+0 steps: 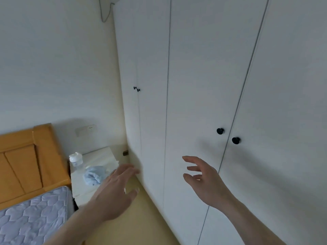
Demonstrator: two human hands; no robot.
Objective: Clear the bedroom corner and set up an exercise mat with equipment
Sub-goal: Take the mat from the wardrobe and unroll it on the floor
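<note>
Left hand (113, 193): grip spread, holding nothing, low over the floor (134, 223); right hand (203, 175): grip spread, empty, near the wardrobe (194, 85); crumpled blue cloth (93, 175): on the bench (99, 156) at ten o'clock of the left grip, apart; bottle (76, 159) just beyond; risk, likely: a hasty reach topples it; no mat visible.

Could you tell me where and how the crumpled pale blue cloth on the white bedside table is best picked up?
Pinch the crumpled pale blue cloth at its bunched top, coming from above. It lies in a loose heap on the white bedside table, so its raised folds probably offer the easiest hold, and the plastic bottle beside it stays undisturbed.
</note>
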